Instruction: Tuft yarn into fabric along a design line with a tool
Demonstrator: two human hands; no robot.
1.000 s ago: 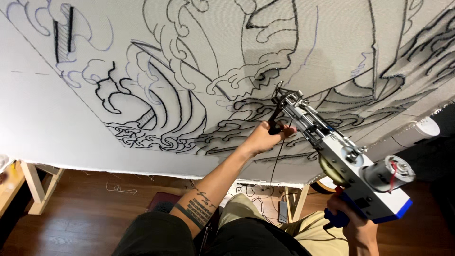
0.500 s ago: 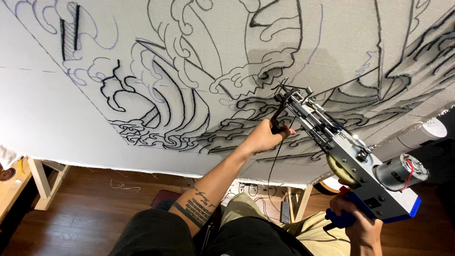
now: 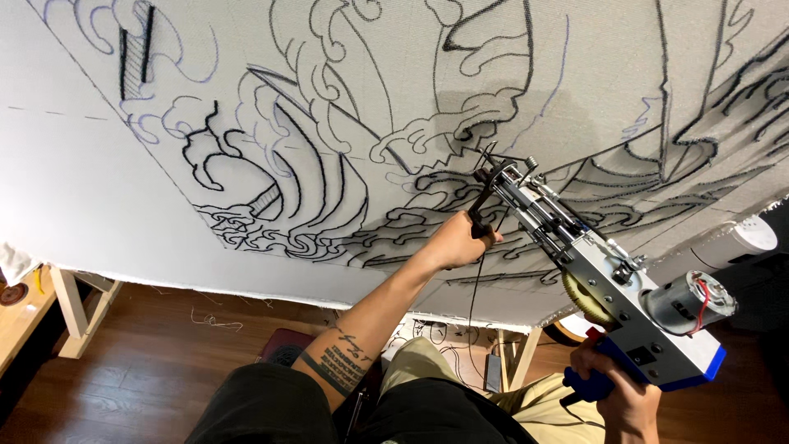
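Observation:
A large white cloth (image 3: 394, 107) with black outlined wave and scroll drawings is stretched on a wooden frame in front of me. I hold a tufting gun (image 3: 592, 271) with its needle tip pressed against the cloth. My left hand (image 3: 456, 242) is closed on the gun's black front handle near the tip. Lower right, my right hand (image 3: 620, 399) grips the blue rear handle under the gun's motor. A black cord hangs down from under my left hand.
Wooden frame legs (image 3: 70, 308) stand at the left and one (image 3: 526, 358) below the cloth's middle. A dark wood floor (image 3: 156, 370) lies beneath. A white cylinder (image 3: 731, 242) sits at the right. My knees in shorts fill the bottom.
The gun and both hands have stayed on the same spot of the cloth; the view has shifted slightly, with the cloth pattern sliding a little to the right.

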